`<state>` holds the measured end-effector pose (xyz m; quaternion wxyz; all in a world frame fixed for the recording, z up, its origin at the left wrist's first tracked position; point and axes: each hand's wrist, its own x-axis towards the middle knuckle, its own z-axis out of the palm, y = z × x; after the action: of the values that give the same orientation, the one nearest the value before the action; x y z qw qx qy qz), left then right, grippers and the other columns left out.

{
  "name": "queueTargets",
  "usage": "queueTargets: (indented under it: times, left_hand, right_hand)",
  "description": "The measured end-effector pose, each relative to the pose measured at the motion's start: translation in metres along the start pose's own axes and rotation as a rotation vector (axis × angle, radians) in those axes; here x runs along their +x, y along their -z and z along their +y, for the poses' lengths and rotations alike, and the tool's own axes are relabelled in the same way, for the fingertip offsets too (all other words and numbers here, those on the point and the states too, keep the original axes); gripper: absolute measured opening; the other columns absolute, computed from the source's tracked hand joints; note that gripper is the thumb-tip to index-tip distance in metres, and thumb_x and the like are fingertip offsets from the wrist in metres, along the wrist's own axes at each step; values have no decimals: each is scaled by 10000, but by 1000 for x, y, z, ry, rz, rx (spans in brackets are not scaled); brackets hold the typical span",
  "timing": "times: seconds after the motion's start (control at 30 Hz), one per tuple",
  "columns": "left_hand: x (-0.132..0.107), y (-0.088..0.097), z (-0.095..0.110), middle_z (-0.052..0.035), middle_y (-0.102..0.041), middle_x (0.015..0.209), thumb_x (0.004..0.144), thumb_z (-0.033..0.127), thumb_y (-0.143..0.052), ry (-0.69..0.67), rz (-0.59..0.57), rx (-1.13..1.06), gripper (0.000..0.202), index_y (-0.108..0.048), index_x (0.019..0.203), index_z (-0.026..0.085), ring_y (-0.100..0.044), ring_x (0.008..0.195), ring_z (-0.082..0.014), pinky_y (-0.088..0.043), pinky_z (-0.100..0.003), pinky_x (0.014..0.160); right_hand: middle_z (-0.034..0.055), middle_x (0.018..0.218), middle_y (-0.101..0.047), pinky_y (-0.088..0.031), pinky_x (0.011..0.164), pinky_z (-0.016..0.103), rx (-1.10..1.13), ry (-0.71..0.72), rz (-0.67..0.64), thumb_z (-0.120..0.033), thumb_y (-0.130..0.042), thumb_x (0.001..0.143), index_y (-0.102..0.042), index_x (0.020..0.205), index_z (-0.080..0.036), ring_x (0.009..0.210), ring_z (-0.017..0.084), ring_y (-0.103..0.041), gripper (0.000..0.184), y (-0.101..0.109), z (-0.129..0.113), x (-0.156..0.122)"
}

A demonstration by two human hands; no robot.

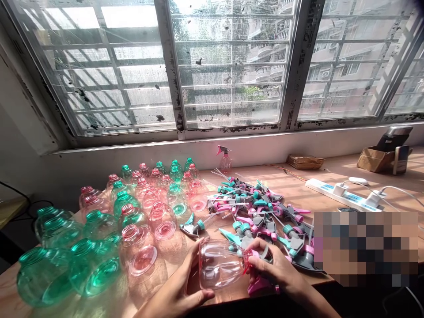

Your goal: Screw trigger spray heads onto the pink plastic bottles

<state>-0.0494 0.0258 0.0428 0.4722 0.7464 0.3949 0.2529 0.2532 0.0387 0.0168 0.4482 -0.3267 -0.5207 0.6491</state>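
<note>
My left hand (180, 289) grips the base of a clear pink plastic bottle (220, 265) that lies on its side at the table's front edge. My right hand (273, 271) is closed around a pink and grey spray trigger head (261, 285) at the bottle's neck. Just beyond my hands lies a pile of pink, teal and grey trigger heads (261, 212) with thin tubes sticking out.
Several empty green and pink bottles (132, 221) stand over the left of the wooden table (298, 190). One assembled pink spray bottle (225, 161) stands by the window sill. A white power strip (344, 194), a cardboard box (377, 159) and a blurred patch are at right.
</note>
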Motion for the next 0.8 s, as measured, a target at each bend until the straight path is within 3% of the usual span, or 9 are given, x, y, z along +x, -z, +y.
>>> queueTargets:
  times: [0.17,0.37,0.57,0.73,0.8]
  left_hand:
    - [1,0,-6,-14,-22,1747,988,369,-602,-59,31,47,875,9,1614,371,-134,1590,-318,-184,-495,1303]
    - [0,-1,-2,28,44,1732,900,357,-719,29,13,-10,1050,51,1614,362,-74,1593,-327,-184,-471,1306]
    - [-3,1,4,9,-133,1727,906,407,-709,144,28,101,941,-96,1617,350,-166,1581,-347,-137,-524,1306]
    - [-1,1,4,26,32,1732,938,369,-668,54,22,85,944,-18,1622,335,26,1589,-324,-72,-501,1308]
    - [0,1,0,27,66,1729,948,365,-650,24,23,52,944,10,1621,333,36,1588,-317,-89,-490,1307]
  right_hand:
    - [15,760,-791,-583,618,267,-11,6,-8,-456,-798,859,-594,980,-178,625,153,-743,365,1,0,0]
    - [8,758,-789,-582,625,256,-3,10,-16,-456,-804,856,-589,974,-181,626,139,-740,369,1,0,0]
    - [22,762,-793,-589,626,282,-22,10,-17,-457,-788,871,-589,977,-178,636,157,-743,359,1,-1,0]
    - [21,765,-786,-583,627,284,-31,30,-31,-454,-780,877,-593,979,-179,635,156,-735,348,2,0,0]
    - [20,764,-786,-579,627,277,-20,26,-35,-452,-784,875,-593,979,-177,632,152,-734,351,2,1,0]
